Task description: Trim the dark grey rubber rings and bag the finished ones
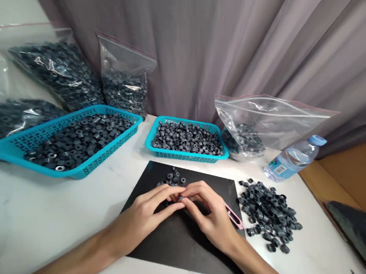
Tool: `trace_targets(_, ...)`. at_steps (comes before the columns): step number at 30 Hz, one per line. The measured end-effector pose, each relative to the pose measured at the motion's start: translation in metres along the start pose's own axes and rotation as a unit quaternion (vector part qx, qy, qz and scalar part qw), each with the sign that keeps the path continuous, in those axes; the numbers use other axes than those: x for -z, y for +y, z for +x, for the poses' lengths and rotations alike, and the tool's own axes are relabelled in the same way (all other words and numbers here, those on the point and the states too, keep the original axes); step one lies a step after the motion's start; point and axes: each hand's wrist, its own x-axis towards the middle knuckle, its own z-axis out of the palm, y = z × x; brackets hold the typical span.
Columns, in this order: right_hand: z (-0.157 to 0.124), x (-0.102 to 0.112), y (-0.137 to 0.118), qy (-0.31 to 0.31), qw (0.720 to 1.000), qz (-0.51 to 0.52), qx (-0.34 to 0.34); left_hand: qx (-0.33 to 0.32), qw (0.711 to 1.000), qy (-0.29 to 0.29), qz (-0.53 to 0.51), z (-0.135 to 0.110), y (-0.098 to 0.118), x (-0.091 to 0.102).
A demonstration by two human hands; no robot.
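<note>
Over the black mat (187, 251), my left hand (149, 212) and my right hand (212, 218) meet fingertip to fingertip. Between their pinched thumbs and fingers is a small grey plastic ring (181, 199), mostly covered by the fingers. A pink slotted handle (235, 217), like that of a craft knife, sticks out past my right hand; whether the hand grips it or it lies on the mat I cannot tell. Just beyond my fingers, several loose grey rings (174, 176) lie on the mat.
A heap of grey rings (268, 213) lies right of the mat. Two blue baskets (102, 157) (186, 155) of similar pieces stand behind and left. Zip bags (124, 87) (248, 139) of pieces, a water bottle (293, 159) and a cardboard box (358, 181) surround them. A grey curtain (192, 46) hangs behind.
</note>
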Motion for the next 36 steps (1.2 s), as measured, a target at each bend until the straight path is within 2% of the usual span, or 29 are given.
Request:
trace_targets(4, 0.000, 0.001, 0.000, 0.009, 1.000, -0.003, -0.005, 0.062, 0.996, 0.060, -0.036, 0.004, -0.001, 0.001)
trace_targets(9, -0.001, 0.000, 0.000, 0.015, 1.000, 0.007, -0.018, 0.133, 0.975, 0.050, -0.169, 0.010, -0.004, -0.001)
trace_targets(11, -0.002, -0.001, 0.001, 0.011, 1.000, 0.004, -0.017, 0.143, 0.967, 0.049, -0.204, 0.010, -0.004, -0.003)
trace_targets(15, -0.004, -0.002, 0.003, 0.016, 1.000, 0.006, -0.013, 0.148, 0.966, 0.050, -0.204, 0.010, -0.002, -0.006)
trace_targets(22, -0.006, -0.001, 0.001, 0.032, 0.999, 0.002, 0.006, 0.194, 0.952, 0.035, -0.234, 0.013, 0.005, 0.002)
trace_targets(28, -0.005, -0.002, 0.004, 0.075, 0.997, 0.004, -0.001, 0.226, 0.932, 0.091, -0.268, 0.011, 0.005, 0.000)
trace_targets(33, -0.004, 0.000, 0.002, 0.069, 0.997, -0.037, 0.009, 0.253, 0.905, 0.081, -0.333, 0.009, 0.006, -0.001)
trace_targets(36, -0.003, 0.001, 0.000, 0.068, 0.997, -0.045, 0.015, 0.254, 0.911, 0.076, -0.316, 0.008, 0.007, -0.002)
